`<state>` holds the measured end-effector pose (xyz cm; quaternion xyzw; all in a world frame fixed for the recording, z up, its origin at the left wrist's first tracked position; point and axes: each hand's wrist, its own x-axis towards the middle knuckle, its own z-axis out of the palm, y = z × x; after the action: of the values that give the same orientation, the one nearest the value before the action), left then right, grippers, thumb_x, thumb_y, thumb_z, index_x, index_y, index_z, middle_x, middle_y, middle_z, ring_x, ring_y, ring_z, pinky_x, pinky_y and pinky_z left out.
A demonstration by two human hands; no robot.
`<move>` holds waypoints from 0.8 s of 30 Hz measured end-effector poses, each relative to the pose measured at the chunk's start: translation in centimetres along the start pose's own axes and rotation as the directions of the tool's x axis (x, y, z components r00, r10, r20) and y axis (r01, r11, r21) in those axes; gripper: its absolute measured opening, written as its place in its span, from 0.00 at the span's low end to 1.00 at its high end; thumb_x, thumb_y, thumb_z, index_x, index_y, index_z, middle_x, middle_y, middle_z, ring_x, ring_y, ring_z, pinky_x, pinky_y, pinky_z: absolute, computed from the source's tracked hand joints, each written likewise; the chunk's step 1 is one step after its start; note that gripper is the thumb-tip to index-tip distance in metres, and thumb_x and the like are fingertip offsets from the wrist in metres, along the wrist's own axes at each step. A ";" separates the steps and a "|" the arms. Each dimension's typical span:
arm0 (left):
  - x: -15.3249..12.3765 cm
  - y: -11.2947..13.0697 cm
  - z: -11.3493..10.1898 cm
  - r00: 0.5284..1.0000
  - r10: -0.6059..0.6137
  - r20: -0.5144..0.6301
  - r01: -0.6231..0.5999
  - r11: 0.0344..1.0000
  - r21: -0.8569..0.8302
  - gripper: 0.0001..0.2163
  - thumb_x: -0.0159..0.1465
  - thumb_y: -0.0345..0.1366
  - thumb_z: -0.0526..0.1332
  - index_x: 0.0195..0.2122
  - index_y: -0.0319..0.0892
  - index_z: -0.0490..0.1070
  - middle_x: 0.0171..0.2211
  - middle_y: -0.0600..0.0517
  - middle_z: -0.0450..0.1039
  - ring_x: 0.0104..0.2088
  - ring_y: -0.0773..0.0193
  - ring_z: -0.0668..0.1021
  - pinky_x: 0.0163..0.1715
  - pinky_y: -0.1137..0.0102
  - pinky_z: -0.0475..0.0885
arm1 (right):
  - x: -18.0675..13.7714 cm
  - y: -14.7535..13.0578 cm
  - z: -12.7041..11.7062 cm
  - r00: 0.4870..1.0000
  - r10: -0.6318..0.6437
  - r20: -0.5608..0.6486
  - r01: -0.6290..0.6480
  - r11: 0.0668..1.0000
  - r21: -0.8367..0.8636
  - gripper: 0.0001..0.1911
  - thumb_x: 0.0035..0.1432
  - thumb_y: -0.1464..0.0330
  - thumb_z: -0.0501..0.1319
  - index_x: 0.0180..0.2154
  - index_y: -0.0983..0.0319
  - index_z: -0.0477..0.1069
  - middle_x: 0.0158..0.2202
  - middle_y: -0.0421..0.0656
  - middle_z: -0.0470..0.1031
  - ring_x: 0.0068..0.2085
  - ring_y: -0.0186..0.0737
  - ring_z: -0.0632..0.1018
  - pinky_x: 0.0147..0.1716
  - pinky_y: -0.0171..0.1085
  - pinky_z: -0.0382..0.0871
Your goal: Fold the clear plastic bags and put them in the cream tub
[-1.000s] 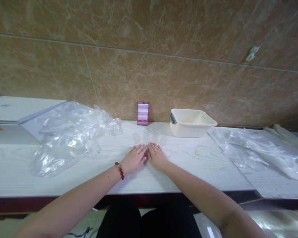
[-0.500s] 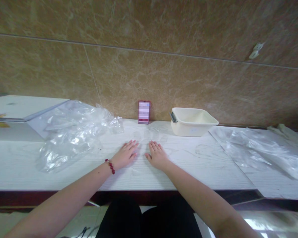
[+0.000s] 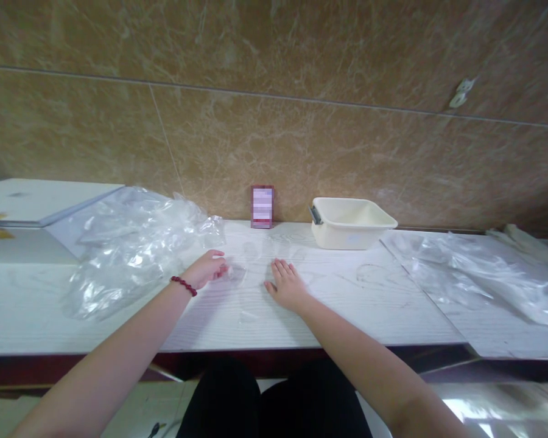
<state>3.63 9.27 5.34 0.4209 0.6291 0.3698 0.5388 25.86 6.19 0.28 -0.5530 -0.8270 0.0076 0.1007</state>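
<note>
A thin clear plastic bag lies flat on the white table, hard to make out against the wood grain. My left hand, with a red bead bracelet on the wrist, has its fingers curled and pinches the bag's left edge, which is slightly lifted and crinkled. My right hand lies open and flat, palm down, on the bag's right part.
A heap of crumpled clear plastic bags lies at the left. A small pink box and a cream plastic tub stand against the brown tiled wall. More clear plastic sheets cover the table's right end. A white board lies far left.
The hands were side by side, flat on the bag. My left hand has slid left and closed on the bag's edge. My right hand has stayed flat in nearly the same place.
</note>
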 end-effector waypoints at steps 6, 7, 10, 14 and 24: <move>0.3 0.5 -0.2 0.983 -0.043 0.177 0.029 0.996 0.079 0.11 0.48 0.36 0.59 0.30 0.39 0.59 0.19 0.57 0.63 0.18 0.73 0.66 0.16 0.78 0.53 | 0.0 0.1 0.2 1.000 -0.004 -0.011 0.004 1.000 0.001 0.32 0.55 0.56 0.39 0.55 0.70 0.48 0.57 0.50 0.47 0.57 0.45 0.49 0.54 0.43 0.39; 0.4 0.5 -0.3 0.979 -0.041 0.198 0.019 0.994 0.112 0.13 0.47 0.39 0.59 0.30 0.38 0.60 0.19 0.57 0.63 0.17 0.74 0.65 0.15 0.78 0.52 | 0.0 0.1 0.2 1.000 -0.004 -0.012 0.004 1.000 0.001 0.32 0.55 0.56 0.39 0.55 0.70 0.49 0.57 0.50 0.47 0.57 0.45 0.49 0.54 0.43 0.39; 0.6 0.3 -0.5 0.975 0.026 0.221 -0.081 0.966 0.246 0.18 0.45 0.45 0.60 0.31 0.38 0.63 0.22 0.55 0.65 0.17 0.74 0.64 0.14 0.77 0.50 | 0.0 0.1 0.1 1.000 -0.003 -0.011 0.003 1.000 0.003 0.32 0.55 0.55 0.39 0.55 0.70 0.49 0.57 0.49 0.47 0.57 0.45 0.49 0.54 0.43 0.40; 0.8 -0.1 -0.6 0.958 0.098 0.269 -0.194 0.913 0.359 0.23 0.42 0.47 0.62 0.36 0.38 0.63 0.23 0.54 0.68 0.20 0.71 0.67 0.16 0.77 0.54 | -0.1 0.0 -0.1 1.000 0.001 -0.005 -0.001 1.000 -0.003 0.32 0.55 0.55 0.39 0.55 0.70 0.48 0.57 0.49 0.47 0.57 0.44 0.48 0.54 0.43 0.39; 2.1 -0.8 -0.3 0.954 0.224 0.198 -0.283 0.891 0.354 0.15 0.44 0.41 0.60 0.31 0.38 0.68 0.21 0.55 0.68 0.19 0.71 0.67 0.18 0.76 0.58 | 0.0 -0.1 -0.1 1.000 0.017 0.004 -0.017 1.000 0.002 0.32 0.55 0.55 0.40 0.55 0.68 0.49 0.58 0.48 0.47 0.58 0.44 0.49 0.54 0.42 0.39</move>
<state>3.10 10.92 3.89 0.6223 0.5853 0.2756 0.4407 25.84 6.12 0.39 -0.5598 -0.8226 0.0105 0.0994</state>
